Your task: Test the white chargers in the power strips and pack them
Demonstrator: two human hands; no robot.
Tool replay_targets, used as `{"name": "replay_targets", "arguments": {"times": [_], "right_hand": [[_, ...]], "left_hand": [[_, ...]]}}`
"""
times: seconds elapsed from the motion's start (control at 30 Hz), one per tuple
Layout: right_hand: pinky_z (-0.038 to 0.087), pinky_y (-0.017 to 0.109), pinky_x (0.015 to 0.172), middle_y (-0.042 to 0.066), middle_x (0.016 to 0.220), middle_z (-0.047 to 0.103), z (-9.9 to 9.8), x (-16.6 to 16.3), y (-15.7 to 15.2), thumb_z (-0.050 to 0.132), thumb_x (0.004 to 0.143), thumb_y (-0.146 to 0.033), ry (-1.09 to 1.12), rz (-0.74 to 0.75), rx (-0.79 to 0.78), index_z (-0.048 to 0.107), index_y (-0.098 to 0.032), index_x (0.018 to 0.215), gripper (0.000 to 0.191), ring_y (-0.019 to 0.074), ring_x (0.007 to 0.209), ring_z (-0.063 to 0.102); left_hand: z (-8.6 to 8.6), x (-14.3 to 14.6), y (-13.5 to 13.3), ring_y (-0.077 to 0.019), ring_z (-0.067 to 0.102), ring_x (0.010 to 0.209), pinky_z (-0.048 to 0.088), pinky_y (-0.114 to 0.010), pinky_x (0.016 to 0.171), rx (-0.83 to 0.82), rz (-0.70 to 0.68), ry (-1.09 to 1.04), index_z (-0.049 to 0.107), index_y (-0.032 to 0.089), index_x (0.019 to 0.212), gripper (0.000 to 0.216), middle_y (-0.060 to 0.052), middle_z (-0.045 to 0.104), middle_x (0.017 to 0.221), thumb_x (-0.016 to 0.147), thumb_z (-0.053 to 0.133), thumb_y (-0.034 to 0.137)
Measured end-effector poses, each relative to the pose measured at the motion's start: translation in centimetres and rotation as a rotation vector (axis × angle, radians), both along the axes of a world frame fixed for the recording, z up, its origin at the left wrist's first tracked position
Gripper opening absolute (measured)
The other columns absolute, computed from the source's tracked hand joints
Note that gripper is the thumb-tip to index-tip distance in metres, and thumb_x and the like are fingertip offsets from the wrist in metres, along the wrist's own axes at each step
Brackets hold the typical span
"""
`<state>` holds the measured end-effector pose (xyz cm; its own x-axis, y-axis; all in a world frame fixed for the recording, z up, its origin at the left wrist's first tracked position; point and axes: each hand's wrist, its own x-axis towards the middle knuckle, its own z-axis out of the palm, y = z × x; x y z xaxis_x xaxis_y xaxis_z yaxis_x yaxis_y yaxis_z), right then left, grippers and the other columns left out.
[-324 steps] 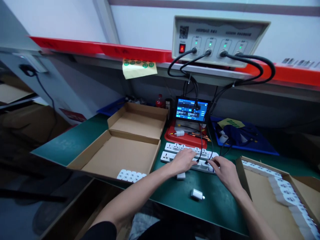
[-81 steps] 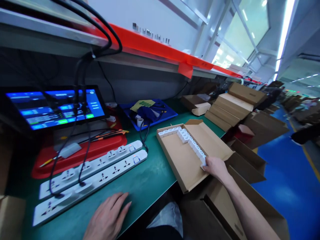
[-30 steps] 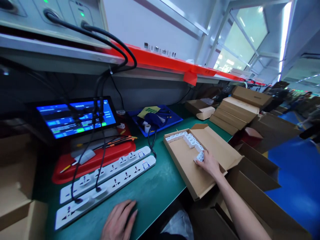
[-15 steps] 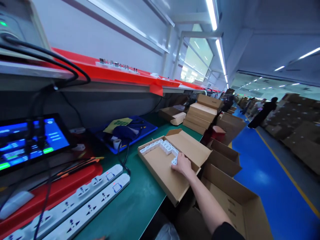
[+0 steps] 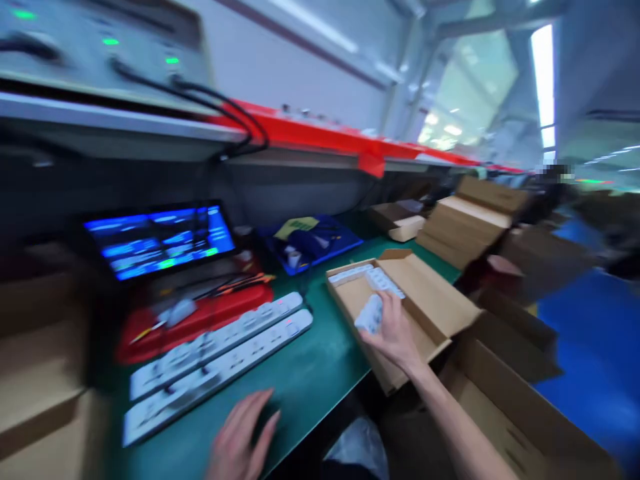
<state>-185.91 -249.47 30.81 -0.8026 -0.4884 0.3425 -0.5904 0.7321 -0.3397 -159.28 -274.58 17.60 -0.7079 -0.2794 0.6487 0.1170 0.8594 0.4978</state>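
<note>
Gripped in my right hand (image 5: 395, 333) is a small white plug adapter (image 5: 370, 315), raised over the shallow cardboard box (image 5: 340, 300); blur hides its details. More white adapters (image 5: 385, 281) lie in rows along the far side of that box, whose lid is folded back. My left hand (image 5: 243, 437) hovers at or just above the green table (image 5: 325, 360), fingers apart, holding nothing. Nearest to it are two long white power strips (image 5: 215, 377), lying side by side with small lights lit at their far ends.
Behind the strips are a red tray (image 5: 200, 317) and a lit screen (image 5: 163, 240). A blue tray (image 5: 310, 243) with cables sits further back. Open cartons (image 5: 520, 400) stand on the right, another carton (image 5: 40, 360) at left. A shelf (image 5: 150, 120) runs above.
My right hand has lifted a white adapter from the box's row. My left hand has come into view at the bottom. The view has turned left.
</note>
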Motion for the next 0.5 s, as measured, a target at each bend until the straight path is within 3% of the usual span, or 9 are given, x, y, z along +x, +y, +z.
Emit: {"name": "replay_targets", "arguments": {"times": [0.1,0.17,0.33,0.5], "right_hand": [[0.058,0.048,0.109,0.018,0.159,0.041,-2.4,4.4,-4.3,0.078,0.084,-0.045,-0.056,0.321,-0.181,0.03,-0.026,0.167,0.098,0.038,0.139,0.058],[0.06,0.047,0.107,0.018,0.159,0.039,-5.1,7.0,-7.3,0.078,0.084,-0.044,-0.158,0.461,-0.235,0.031,-0.026,0.166,0.097,0.0366,0.137,0.06],[0.06,0.049,0.105,0.02,0.16,0.036,-11.5,10.4,-10.9,0.072,0.092,-0.045,-0.23,0.543,-0.264,0.027,-0.025,0.168,0.091,0.0358,0.133,0.061],[0.047,0.063,0.114,0.021,0.152,0.044,-13.1,9.8,-8.5,0.068,0.096,-0.055,-0.011,0.491,-0.106,0.023,-0.025,0.172,0.093,0.0447,0.14,0.051]], "left_hand": [[2.9,-0.8,1.7,-0.0264,0.079,0.11,0.068,-0.04,0.094,0.09,0.014,-0.083,0.06,0.023,0.152,0.046,-0.013,0.079,0.124,0.111,0.059,0.044],[3.7,-1.2,2.6,-0.024,0.078,0.104,0.068,-0.039,0.092,0.147,0.045,-0.109,0.053,0.021,0.158,0.05,-0.013,0.078,0.117,0.113,0.057,0.042],[2.0,-0.3,4.7,-0.0243,0.075,0.096,0.066,-0.039,0.088,0.098,0.115,-0.176,0.052,0.019,0.157,0.047,-0.012,0.076,0.109,0.115,0.052,0.039],[0.6,-0.2,6.2,-0.028,0.067,0.095,0.063,-0.045,0.087,-0.041,0.167,-0.321,0.046,0.016,0.162,0.051,-0.013,0.072,0.109,0.116,0.044,0.039]]}}
